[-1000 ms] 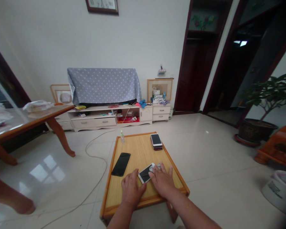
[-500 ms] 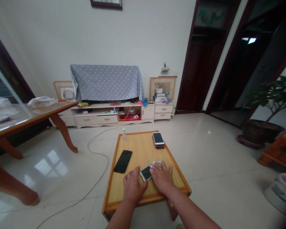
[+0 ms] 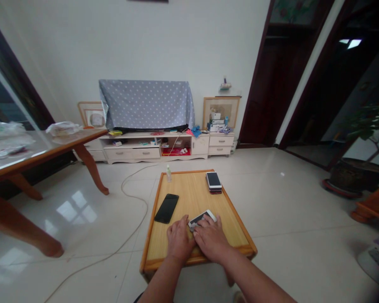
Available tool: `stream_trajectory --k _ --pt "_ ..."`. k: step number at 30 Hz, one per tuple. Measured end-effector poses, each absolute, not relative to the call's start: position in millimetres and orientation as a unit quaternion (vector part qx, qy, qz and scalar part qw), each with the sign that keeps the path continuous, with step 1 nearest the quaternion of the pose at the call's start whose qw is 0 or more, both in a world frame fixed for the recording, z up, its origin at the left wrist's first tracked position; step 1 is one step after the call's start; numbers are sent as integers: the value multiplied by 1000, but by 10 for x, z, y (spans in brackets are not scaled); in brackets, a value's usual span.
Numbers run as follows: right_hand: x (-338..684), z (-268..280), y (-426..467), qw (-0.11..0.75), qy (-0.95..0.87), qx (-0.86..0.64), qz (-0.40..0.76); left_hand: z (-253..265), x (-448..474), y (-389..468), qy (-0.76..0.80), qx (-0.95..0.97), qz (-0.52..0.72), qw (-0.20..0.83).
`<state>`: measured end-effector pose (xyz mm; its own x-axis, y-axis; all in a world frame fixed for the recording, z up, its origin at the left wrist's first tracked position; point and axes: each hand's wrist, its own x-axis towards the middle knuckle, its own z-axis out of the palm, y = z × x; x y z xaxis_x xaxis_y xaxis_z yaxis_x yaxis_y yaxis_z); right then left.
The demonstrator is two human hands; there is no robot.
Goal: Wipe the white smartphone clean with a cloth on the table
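Note:
A white phone [image 3: 211,214] with a dark screen lies at a slant near the front of the low wooden table [image 3: 189,193]. My left hand [image 3: 179,239] steadies its left end, fingers along the edge and thumb near the lower side. With bent fingers, my right hand [image 3: 211,239] presses a small white cloth [image 3: 193,226] against the screen; the palm hides part of both. To the left rests a larger black phone [image 3: 166,208]. At the far right corner sits a stack of phones [image 3: 214,181], a white one on top. A small clear spray bottle [image 3: 168,174] stands at the far left corner.
A long cable [image 3: 135,229] runs over the tiled floor on the left, beside a larger table [image 3: 91,168] with plastic bags on it. A white TV cabinet [image 3: 123,154] stands along the wall. On the right are a potted plant [image 3: 350,174] and a bucket [image 3: 377,259].
My right hand has moved the cloth from the phone's upper right end down toward its lower left, uncovering the right end. The view has shifted slightly.

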<state>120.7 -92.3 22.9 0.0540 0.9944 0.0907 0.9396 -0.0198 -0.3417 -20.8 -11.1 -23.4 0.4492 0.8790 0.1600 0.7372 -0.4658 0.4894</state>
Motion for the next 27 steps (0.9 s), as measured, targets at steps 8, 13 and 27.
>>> stream_trajectory --k 8,13,27 --pt "1101 264 -877 138 -681 -715 81 -234 -226 -100 492 824 200 198" --pt "1071 265 -871 144 -676 -719 79 -232 -249 -98 492 819 209 206" --pt "953 344 -799 109 -664 -735 84 -119 -287 -138 500 815 195 220"
